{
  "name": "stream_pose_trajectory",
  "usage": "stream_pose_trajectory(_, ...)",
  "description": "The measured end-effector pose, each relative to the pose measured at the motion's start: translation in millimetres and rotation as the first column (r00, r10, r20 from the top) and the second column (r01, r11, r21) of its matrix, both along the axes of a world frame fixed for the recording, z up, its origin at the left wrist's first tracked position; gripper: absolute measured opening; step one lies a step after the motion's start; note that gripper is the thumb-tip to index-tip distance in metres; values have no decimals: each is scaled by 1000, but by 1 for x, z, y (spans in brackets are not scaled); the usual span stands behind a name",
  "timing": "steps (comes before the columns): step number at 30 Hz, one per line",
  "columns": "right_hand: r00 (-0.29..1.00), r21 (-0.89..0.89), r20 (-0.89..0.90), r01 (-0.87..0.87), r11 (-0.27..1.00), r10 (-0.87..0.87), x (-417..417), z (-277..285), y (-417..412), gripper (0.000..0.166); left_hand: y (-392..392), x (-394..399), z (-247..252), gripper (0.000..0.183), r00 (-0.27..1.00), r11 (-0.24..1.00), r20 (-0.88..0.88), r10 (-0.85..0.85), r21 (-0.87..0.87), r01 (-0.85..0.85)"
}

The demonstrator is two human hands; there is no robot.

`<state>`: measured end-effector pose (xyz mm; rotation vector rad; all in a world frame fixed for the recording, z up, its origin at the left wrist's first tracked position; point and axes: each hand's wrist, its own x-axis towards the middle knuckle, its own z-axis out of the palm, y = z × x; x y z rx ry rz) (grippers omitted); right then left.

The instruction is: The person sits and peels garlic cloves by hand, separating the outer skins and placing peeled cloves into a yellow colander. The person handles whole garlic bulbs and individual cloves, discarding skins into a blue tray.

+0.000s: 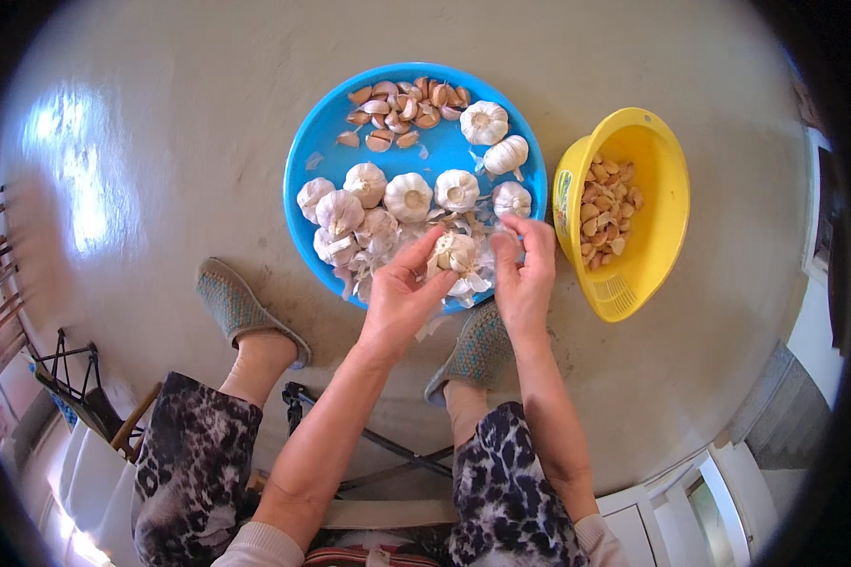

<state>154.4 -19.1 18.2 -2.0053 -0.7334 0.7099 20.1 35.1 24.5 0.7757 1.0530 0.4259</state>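
My left hand [404, 290] grips a partly peeled garlic bulb [455, 252] between thumb and fingers, above the near part of a blue round tray [301, 142]. Just right of the bulb, my right hand [528, 266] has its thumb and fingertips close together, with what looks like a blurred bit of papery skin at them. Whole garlic bulbs [408, 197] lie across the tray's middle, left and right side. Separated garlic cloves [398, 122] form a loose group at its far side. Papery garlic skins [471, 283] lie under and around the held bulb.
A yellow plastic basket [663, 212] with many loose cloves [605, 212] stands on the floor right of the tray. My slippered feet [237, 301] are at the tray's near side. Dark folding-stool legs [397, 450] are below me. Another folding frame [78, 383] stands at the left.
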Motion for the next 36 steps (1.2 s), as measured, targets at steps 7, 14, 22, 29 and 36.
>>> stream_pose_trajectory(7, 902, 184, -322, -238, 954, 287, -12, 14, 5, 34, 3, 3, 6, 33, 988, 947, -144, -57, 306, 100)
stream_pose_trajectory(14, 916, 250, -314, -176, 952, 251, -25, 5, -3, 31, -5, 6, 1, 20, 956, 972, -278, 94, 232, -29)
stream_pose_trajectory(22, 851, 295, -476, -82, 952, 221, -21, 3, -14, 35, 3, 2, -11, 22, 971, 962, -84, 225, -136, -235)
stream_pose_trajectory(29, 532, 256, -843, 254, 933, 86, -18, -6, -19, 37, 7, -4, -17, 21, 952, 903, 131, 275, -375, -209)
stream_pose_trajectory(36, 221, 194, -969, 396, 897, 112, -8, -8, -21, 24, 9, -4, -15, 20, 912, 836, 199, 358, -504, -218)
